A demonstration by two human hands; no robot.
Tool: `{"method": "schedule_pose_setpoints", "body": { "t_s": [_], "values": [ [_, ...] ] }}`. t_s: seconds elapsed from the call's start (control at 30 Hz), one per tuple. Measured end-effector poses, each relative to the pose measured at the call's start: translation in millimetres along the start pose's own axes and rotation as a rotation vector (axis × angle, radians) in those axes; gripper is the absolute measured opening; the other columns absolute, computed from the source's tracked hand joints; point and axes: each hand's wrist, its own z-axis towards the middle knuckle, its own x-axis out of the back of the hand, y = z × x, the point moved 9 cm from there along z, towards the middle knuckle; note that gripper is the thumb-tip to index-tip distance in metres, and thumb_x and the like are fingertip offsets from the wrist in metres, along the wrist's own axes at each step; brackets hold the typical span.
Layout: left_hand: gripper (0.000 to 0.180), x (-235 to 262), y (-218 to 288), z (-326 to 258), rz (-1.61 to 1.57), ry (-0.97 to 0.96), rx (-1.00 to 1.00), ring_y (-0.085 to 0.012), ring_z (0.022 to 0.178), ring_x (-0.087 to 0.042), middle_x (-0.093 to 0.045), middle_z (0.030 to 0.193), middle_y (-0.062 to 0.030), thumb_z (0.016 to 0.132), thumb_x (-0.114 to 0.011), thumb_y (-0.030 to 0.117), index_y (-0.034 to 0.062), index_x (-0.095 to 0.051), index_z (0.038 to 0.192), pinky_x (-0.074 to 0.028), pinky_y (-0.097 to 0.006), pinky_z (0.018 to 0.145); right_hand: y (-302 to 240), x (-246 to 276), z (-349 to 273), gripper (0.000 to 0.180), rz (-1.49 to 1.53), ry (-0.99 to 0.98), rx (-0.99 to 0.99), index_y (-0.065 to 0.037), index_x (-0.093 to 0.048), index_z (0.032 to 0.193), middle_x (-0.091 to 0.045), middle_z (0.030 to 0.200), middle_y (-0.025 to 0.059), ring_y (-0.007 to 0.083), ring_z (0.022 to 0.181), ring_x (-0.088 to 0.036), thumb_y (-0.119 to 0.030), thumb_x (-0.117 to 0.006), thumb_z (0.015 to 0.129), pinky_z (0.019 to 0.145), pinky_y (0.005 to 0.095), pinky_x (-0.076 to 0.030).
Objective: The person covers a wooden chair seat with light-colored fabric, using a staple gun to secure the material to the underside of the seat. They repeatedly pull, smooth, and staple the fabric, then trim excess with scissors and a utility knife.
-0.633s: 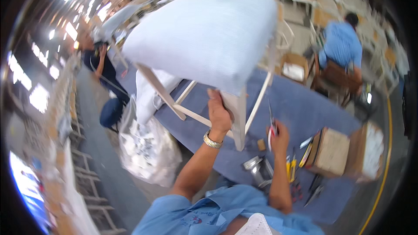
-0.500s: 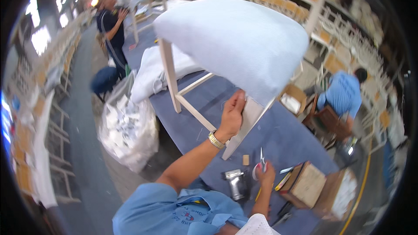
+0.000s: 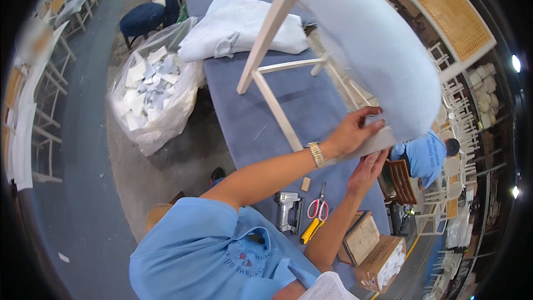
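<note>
A chair with a light blue fabric seat (image 3: 383, 50) and pale wooden legs (image 3: 266, 44) stands tilted on the blue-covered table. My left hand (image 3: 352, 133), with a metal watch on the wrist, pinches the seat cover's edge at the near corner, by the top of the front leg. Just below it, my right hand (image 3: 366, 172) has its fingers pressed around the same leg from the other side. Near my right forearm lie red-handled scissors (image 3: 318, 208), a yellow-handled cutter (image 3: 312, 230), a staple gun (image 3: 287, 211) and a small wooden block (image 3: 305, 184).
Folded pale fabric (image 3: 239, 28) lies farther back on the table (image 3: 239, 116). A clear plastic bag (image 3: 186, 97) of scraps stands on the floor at its left. Boxes (image 3: 380, 264) sit at the right edge. Beyond, a person in blue (image 3: 425, 155) sits near stacked chairs.
My right hand has left the scissors on the table and risen to the chair leg. The chair has tipped and shifted right, with my left hand still at its corner. My view has turned.
</note>
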Motion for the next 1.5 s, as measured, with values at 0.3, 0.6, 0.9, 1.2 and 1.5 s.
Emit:
{"method": "schedule_pose_setpoints", "body": {
  "t_s": [0.3,0.6,0.9,1.2,1.5],
  "values": [
    [0.027,24,7,16,0.108,-0.218,-0.226,-0.0189,0.09,-0.067,-0.073,0.103,-0.0096,0.087,-0.073,0.009,0.0021,-0.07,0.113,-0.052,-0.032,0.087,25,-4,-6,0.071,-0.265,0.48,-0.004,0.007,-0.042,0.137,-0.054,0.13,0.0216,0.0297,0.113,-0.058,-0.049,-0.059,0.097,0.093,0.0412,-0.051],
    [0.057,355,-9,-65,0.77,-0.217,0.516,-0.019,0.095,-0.07,-0.071,0.11,-0.0122,0.087,-0.074,0.018,0.009,-0.053,0.139,-0.056,-0.035,0.086,35,24,-21,0.068,-0.334,0.605,0.025,0.007,-0.055,0.108,-0.061,0.096,0.0185,0.028,0.084,-0.061,-0.06,-0.05,0.097,0.074,0.0391,-0.053],
    [0.087,801,199,-171,1.797,0.876,0.609,-0.0432,0.139,-0.036,-0.036,0.15,-0.0295,0.082,-0.072,0.017,-0.0012,-0.025,0.153,-0.03,-0.049,0.115,38,15,-28,0.052,-0.141,0.586,0.116,0.001,-0.054,0.118,-0.063,0.1,0.0194,0.0296,0.086,-0.064,-0.047,-0.053,0.1,0.075,0.0467,-0.056],
    [0.056,470,219,133,0.988,0.195,-0.199,-0.0273,0.144,-0.034,-0.035,0.157,-0.0162,0.106,-0.042,0.028,-0.0034,-0.03,0.151,-0.025,-0.039,0.119,22,2,-20,0.066,-0.464,0.673,0.092,0.006,-0.05,0.122,-0.063,0.082,0.0146,0.0231,0.066,-0.064,-0.055,-0.046,0.1,0.063,0.0357,-0.055],
    [0.099,201,260,350,0.555,-0.675,-0.088,-0.0273,0.153,-0.003,-0.011,0.165,-0.0161,0.093,-0.024,0.077,0.0016,-0.017,0.157,-0.001,-0.041,0.123,14,-7,-20,0.06,-0.445,0.696,0.126,0.004,-0.058,0.096,-0.065,0.075,0.013,0.0214,0.066,-0.066,-0.056,-0.053,0.097,0.061,0.0335,-0.055]
  ]
}}
